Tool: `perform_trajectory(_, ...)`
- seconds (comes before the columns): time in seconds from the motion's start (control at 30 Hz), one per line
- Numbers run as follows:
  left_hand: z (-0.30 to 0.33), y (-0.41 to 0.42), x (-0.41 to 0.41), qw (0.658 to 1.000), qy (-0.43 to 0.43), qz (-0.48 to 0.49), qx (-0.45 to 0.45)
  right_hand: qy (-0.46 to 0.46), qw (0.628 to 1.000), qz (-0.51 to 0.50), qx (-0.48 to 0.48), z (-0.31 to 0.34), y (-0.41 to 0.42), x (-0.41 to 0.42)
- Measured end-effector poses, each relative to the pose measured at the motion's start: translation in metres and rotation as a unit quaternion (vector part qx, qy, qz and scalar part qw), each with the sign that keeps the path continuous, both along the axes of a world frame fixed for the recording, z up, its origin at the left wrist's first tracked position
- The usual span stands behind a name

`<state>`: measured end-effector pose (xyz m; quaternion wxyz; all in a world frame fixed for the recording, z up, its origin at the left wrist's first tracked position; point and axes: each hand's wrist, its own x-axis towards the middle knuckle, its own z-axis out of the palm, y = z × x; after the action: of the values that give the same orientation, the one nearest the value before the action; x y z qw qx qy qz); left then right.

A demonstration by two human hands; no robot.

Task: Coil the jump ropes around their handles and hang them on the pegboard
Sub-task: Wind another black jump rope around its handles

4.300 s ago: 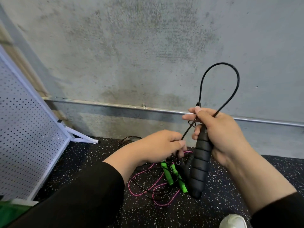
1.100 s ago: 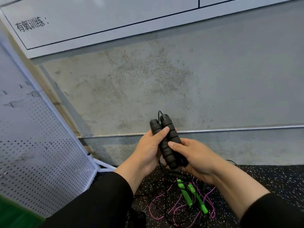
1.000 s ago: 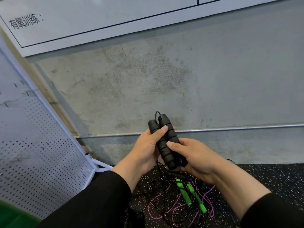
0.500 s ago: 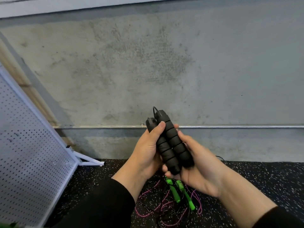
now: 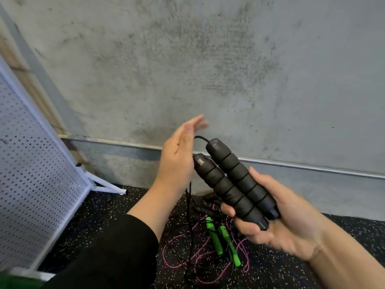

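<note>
The left hand [image 5: 177,161] has just let go, fingers straight beside the two black handles [image 5: 233,182], now gripped only by the right hand [image 5: 277,222]; cord hangs below, unwound, while the pegboard [image 5: 31,163] waits leftward.

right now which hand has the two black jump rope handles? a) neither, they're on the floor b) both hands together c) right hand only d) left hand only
c: the right hand has its fingers curled round the pair of black handles, while the left hand is flat and open beside them, gripping nothing.
</note>
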<state>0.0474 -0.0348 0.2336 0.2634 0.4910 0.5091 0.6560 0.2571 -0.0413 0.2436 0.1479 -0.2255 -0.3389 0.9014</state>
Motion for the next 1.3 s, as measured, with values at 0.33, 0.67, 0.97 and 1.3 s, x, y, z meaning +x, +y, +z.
perform_trajectory(0.33,0.001,-0.013,0.004,0.994,-0.044,-0.091,-0.035,0.222,0.975,0.014,-0.022,-0.003,0.014,-0.014)
perform_trajectory(0.67,0.004,-0.019,0.019,0.982,-0.002,-0.157,-0.105,0.145,0.976,-0.155,0.053,0.006,0.011,-0.014)
perform_trajectory(0.97,0.003,-0.023,0.027,0.954,-0.055,-0.181,-0.234,-0.194,0.868,-0.278,0.363,0.011,0.011,-0.020)
perform_trajectory(1.3,-0.001,-0.023,0.024,0.933,-0.171,-0.160,-0.274,-0.412,0.624,-0.202,0.632,-0.013,0.014,-0.030)
